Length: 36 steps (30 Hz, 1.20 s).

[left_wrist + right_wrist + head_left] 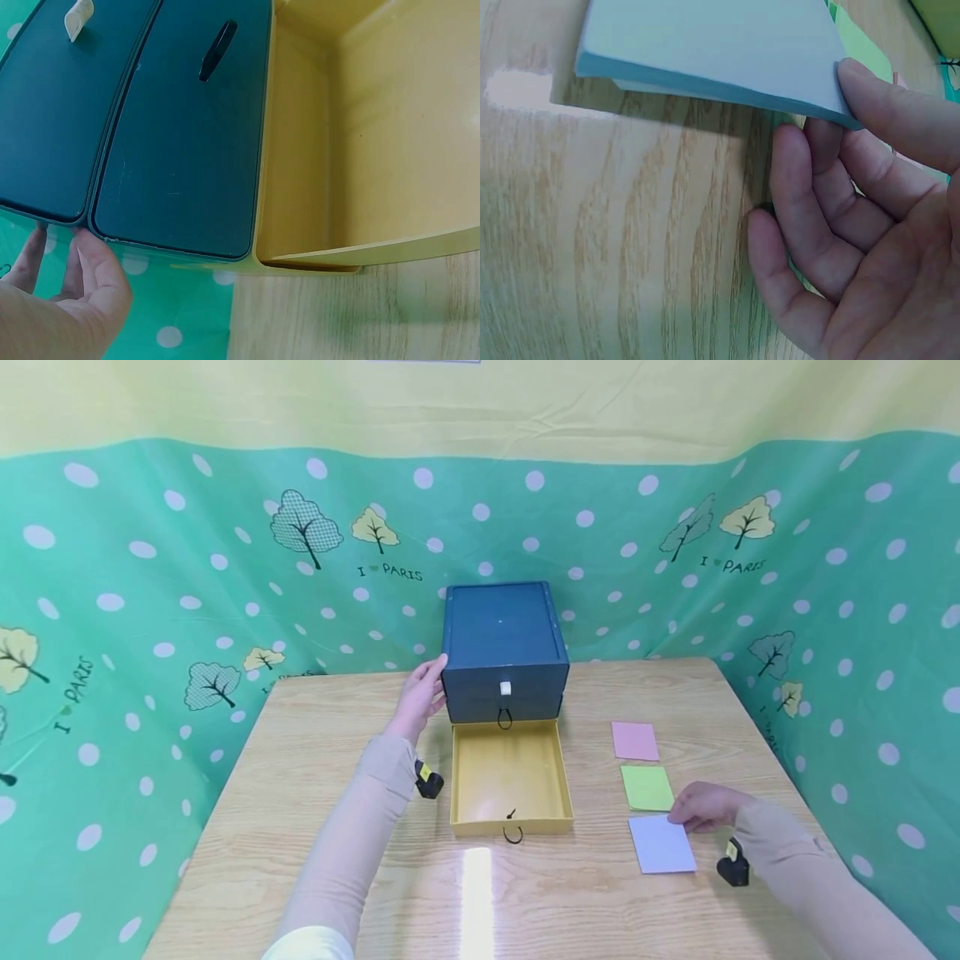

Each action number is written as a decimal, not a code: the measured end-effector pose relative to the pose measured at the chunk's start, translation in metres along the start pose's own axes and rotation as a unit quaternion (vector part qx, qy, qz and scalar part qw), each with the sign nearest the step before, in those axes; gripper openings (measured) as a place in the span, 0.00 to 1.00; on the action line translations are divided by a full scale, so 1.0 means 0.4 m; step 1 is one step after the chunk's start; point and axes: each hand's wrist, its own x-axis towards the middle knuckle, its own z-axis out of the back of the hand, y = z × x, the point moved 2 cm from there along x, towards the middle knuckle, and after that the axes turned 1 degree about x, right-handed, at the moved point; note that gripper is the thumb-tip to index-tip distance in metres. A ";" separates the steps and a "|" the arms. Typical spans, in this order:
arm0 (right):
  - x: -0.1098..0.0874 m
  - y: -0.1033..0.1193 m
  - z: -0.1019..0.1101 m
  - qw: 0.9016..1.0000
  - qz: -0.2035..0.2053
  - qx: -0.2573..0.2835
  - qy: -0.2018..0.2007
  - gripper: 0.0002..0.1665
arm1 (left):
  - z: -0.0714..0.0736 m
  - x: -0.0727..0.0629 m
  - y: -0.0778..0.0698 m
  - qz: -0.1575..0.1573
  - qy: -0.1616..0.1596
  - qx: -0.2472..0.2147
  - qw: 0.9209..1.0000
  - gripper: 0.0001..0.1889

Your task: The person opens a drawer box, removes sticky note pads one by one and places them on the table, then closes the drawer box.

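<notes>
My right hand (pixel 708 806) pinches the near corner of a light blue sticky note pad (pixel 712 45) between thumb and fingers. In the right wrist view, the pad's edge is tilted over the wooden tabletop and casts a shadow on it. My left hand (pixel 422 697) rests its fingertips against the left side of a dark blue drawer cabinet (pixel 502 627). Below the blue fronts, a yellow drawer (pixel 512 772) is pulled out, with a bare bottom and a black loop pull on its front.
Behind the blue pad, a green sticky note pad (pixel 647 788) and a pink one (pixel 635 741) lie in a row on the wooden table (pixel 322 777). A white pull (pixel 506 688) marks the upper drawer front. A green dotted curtain (pixel 600 552) surrounds the table.
</notes>
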 end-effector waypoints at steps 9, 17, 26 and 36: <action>-0.004 0.004 -0.010 0.999 -0.008 -0.038 -0.024 0.14 | 0.001 0.000 0.002 0.004 -0.004 0.001 1.000 0.28; -0.005 0.012 -0.020 0.996 -0.015 -0.062 -0.059 0.14 | 0.000 0.003 0.004 0.003 -0.007 -0.003 1.000 0.27; -0.005 0.014 -0.022 0.988 -0.042 -0.110 -0.098 0.14 | 0.000 0.000 0.002 -0.002 -0.005 -0.007 1.000 0.25; -0.013 0.015 -0.026 0.983 -0.050 -0.126 -0.123 0.12 | 0.001 0.001 0.000 -0.002 -0.002 -0.007 1.000 0.27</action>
